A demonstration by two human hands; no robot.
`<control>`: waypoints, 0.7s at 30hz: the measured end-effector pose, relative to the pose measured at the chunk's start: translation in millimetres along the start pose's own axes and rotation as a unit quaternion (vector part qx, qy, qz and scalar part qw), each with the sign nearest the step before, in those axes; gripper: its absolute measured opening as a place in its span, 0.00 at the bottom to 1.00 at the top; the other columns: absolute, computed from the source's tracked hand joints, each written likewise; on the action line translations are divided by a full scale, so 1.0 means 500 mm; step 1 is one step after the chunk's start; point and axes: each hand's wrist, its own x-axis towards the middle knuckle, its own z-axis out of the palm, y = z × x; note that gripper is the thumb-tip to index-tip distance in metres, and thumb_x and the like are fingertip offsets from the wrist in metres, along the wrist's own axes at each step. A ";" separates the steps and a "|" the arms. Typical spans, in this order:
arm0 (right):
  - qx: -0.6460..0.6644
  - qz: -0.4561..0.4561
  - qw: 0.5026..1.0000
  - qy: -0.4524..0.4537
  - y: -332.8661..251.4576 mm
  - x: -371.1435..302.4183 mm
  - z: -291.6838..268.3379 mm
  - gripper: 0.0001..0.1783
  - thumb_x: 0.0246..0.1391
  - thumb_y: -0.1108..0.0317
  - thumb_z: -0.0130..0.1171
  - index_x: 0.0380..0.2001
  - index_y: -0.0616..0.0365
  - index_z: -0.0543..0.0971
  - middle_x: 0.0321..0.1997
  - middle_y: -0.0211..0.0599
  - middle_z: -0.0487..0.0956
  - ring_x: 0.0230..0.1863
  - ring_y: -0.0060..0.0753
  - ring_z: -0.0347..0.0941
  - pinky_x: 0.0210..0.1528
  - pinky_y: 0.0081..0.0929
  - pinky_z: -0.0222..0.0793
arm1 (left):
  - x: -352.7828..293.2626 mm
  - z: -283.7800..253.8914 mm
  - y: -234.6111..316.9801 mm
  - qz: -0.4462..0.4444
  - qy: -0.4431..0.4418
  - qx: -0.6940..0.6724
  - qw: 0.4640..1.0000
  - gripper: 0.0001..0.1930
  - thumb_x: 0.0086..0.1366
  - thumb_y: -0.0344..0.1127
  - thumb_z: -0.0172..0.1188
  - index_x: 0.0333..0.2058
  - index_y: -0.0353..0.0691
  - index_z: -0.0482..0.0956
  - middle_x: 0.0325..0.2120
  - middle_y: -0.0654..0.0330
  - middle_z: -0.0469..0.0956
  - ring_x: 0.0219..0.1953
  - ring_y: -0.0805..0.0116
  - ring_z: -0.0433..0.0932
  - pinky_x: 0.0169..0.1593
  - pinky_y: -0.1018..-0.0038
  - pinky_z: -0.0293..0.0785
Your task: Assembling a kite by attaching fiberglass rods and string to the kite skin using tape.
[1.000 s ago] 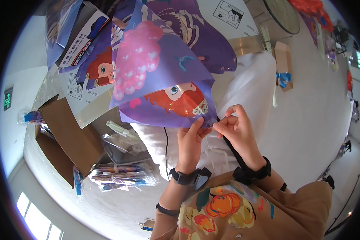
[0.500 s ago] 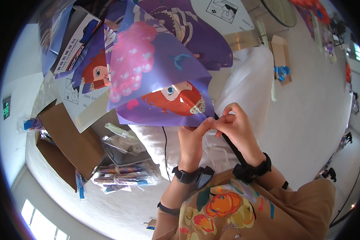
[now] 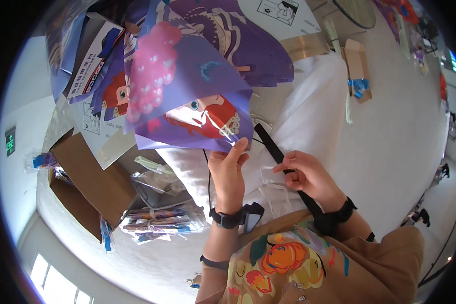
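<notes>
My left hand [image 3: 228, 175] pinches the lower corner of a glossy purple plastic sheet [image 3: 187, 71] between thumb and fingers. On the sheet are a red-haired cartoon head and a pink bubbly shape. Creases run up from the pinched corner. To the right, my right hand [image 3: 309, 175] is apart from the sheet, its forefinger stretched out and the other fingers loosely bent, with nothing visible in them. It hovers over a black strap [image 3: 272, 144] that slants across my white-clad lap [image 3: 309, 111]. Both wrists wear black bands.
More purple printed sheets [image 3: 263, 55] lie beyond, beside a long printed box [image 3: 96, 58]. On the left are an open brown carton [image 3: 93, 172] and a bundle of plastic-wrapped packs [image 3: 162, 223]. A small carton [image 3: 357, 66] and thin pale sticks [image 3: 334, 38] lie at the upper right.
My right hand has left the sheet's corner and moved right and down. My left hand, with the corner, has shifted left, uncovering more of the black strap.
</notes>
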 end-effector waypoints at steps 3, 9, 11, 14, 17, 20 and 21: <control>-0.139 -0.095 0.985 0.032 0.004 -0.009 0.020 0.08 0.64 0.65 0.55 0.39 0.59 0.75 0.29 0.28 0.76 0.23 0.13 0.65 0.23 0.14 0.56 | 0.001 -0.010 0.009 -0.025 -0.038 0.034 0.998 0.07 0.64 0.29 0.64 0.41 0.42 0.79 0.32 0.66 0.81 0.33 0.78 0.78 0.34 0.79 0.75; -0.220 -0.109 0.968 -0.056 -0.007 0.003 0.078 0.13 0.67 0.63 0.53 0.39 0.61 0.80 0.24 0.23 0.71 0.21 0.10 0.59 0.23 0.13 0.54 | -0.017 -0.005 0.002 -0.035 -0.027 0.014 0.999 0.09 0.65 0.30 0.63 0.43 0.42 0.78 0.36 0.67 0.80 0.34 0.78 0.77 0.35 0.77 0.73; -0.246 -0.111 0.961 -0.052 -0.003 0.010 0.080 0.13 0.67 0.63 0.52 0.38 0.61 0.80 0.24 0.23 0.70 0.21 0.11 0.59 0.23 0.13 0.54 | -0.021 -0.004 0.000 -0.034 -0.029 0.023 0.999 0.10 0.65 0.30 0.63 0.44 0.42 0.77 0.37 0.67 0.80 0.34 0.78 0.76 0.36 0.77 0.72; -0.212 -0.097 0.972 -0.042 -0.003 0.013 0.085 0.15 0.68 0.62 0.51 0.37 0.62 0.80 0.22 0.22 0.69 0.20 0.11 0.58 0.23 0.14 0.53 | -0.024 -0.006 -0.005 -0.030 -0.033 0.034 0.998 0.11 0.65 0.30 0.63 0.46 0.43 0.77 0.38 0.67 0.80 0.36 0.78 0.76 0.37 0.77 0.70; -0.196 -0.093 0.975 -0.037 -0.004 0.017 0.084 0.16 0.68 0.61 0.51 0.35 0.63 0.80 0.20 0.22 0.67 0.20 0.11 0.57 0.22 0.14 0.52 | -0.027 -0.003 -0.005 -0.034 -0.034 0.041 0.998 0.12 0.65 0.30 0.63 0.47 0.44 0.77 0.39 0.67 0.80 0.37 0.78 0.75 0.38 0.77 0.69; -0.211 -0.085 0.973 -0.026 -0.003 0.016 0.078 0.18 0.68 0.59 0.51 0.31 0.63 0.80 0.19 0.21 0.66 0.19 0.11 0.56 0.21 0.14 0.50 | -0.028 -0.003 -0.006 -0.035 -0.029 0.048 0.998 0.13 0.64 0.30 0.64 0.47 0.44 0.77 0.40 0.68 0.79 0.38 0.78 0.75 0.39 0.76 0.69; -0.214 -0.098 0.972 -0.012 -0.003 0.011 0.079 0.19 0.68 0.58 0.51 0.30 0.62 0.79 0.18 0.20 0.65 0.19 0.11 0.55 0.21 0.15 0.50 | -0.028 -0.004 -0.006 -0.030 -0.028 0.052 0.998 0.13 0.64 0.30 0.64 0.48 0.45 0.77 0.40 0.68 0.79 0.39 0.78 0.75 0.40 0.76 0.68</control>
